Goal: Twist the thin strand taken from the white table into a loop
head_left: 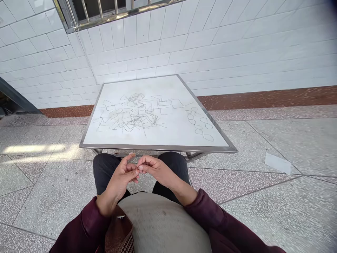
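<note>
My left hand (121, 175) and my right hand (155, 169) meet at the fingertips above my dark-trousered knees. Their fingers pinch together, and anything thin between them is too small to make out. Neither hand touches the white-topped table (147, 88) with its steel rim, which stands a little beyond my knees. On its top lies a tangle of thin dark strands (131, 114), some bent into zigzags. A separate looped strand (198, 123) lies towards the table's right side.
A white tiled wall with a brown skirting band (268, 98) stands behind the table, under a barred window (105, 10). A white paper scrap (277, 163) lies on the speckled stone floor (295, 147) to the right. A brown patterned bag (118, 235) rests against my front.
</note>
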Available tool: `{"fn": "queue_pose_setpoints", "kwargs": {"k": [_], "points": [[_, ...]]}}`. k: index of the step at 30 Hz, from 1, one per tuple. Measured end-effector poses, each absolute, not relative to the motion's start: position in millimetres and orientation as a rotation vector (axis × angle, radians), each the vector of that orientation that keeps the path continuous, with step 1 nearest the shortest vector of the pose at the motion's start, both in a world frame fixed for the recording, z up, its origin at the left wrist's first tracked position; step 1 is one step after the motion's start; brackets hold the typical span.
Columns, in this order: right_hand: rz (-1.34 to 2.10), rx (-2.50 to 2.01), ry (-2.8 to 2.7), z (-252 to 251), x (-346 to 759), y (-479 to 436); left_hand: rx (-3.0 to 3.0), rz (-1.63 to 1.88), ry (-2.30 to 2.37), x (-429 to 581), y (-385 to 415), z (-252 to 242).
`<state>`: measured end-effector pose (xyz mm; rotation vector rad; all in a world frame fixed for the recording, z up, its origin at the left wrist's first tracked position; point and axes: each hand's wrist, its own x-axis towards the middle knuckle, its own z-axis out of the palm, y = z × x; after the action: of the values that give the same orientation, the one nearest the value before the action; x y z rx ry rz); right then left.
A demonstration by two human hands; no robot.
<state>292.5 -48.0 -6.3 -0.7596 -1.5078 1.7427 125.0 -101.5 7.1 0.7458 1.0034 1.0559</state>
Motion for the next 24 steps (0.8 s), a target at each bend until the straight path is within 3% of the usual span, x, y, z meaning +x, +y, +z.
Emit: {"fn": "queue_pose_setpoints", "kwargs": {"k": [16,24], "points": [[1.653,-0.780,-1.658,0.3,286.5,-54.5,0.533,1.058,0.981,126.7,-103.0,-5.3],[1.625,-0.880,-1.550,-19.8,284.8,-54.1,0.996,1.258,1.159,133.4,-101.2,-11.8]]}}
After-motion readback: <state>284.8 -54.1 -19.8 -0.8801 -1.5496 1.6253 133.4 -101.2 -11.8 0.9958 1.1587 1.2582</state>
